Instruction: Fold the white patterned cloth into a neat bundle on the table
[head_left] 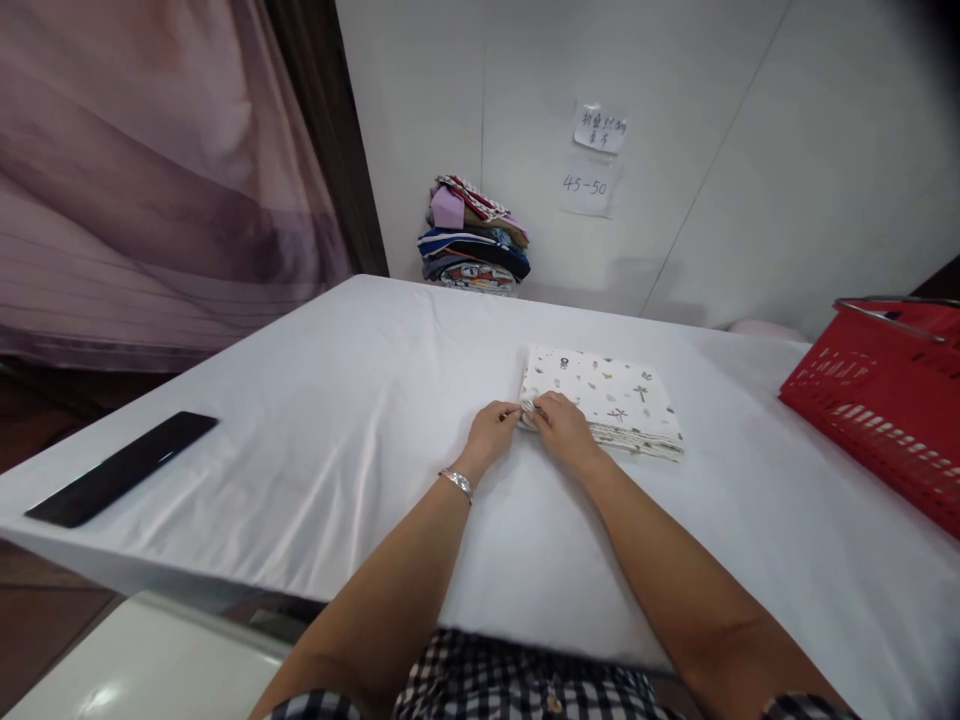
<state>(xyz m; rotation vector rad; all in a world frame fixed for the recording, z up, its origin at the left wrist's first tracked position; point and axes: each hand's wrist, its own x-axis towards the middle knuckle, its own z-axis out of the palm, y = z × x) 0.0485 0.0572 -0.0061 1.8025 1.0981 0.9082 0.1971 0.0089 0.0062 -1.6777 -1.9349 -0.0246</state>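
A folded white cloth (615, 385) with small dark and green prints lies flat on the white-covered table (300, 390). Its layered edges face me along the front. My left hand (493, 430), with a silver bracelet at the wrist, pinches the cloth's near left corner. Close beside it, my right hand (561, 425) has its fingers closed on the same corner from the right. The fingertips of both hands almost meet there, and they hide part of the corner.
A long black flat object (124, 468) lies at the table's left. Behind the far edge rises a stack of folded fabrics (476, 240). A red plastic basket (885, 400) stands at the right. Papers (600, 130) hang on the wall; a pink curtain (165, 180) covers the left.
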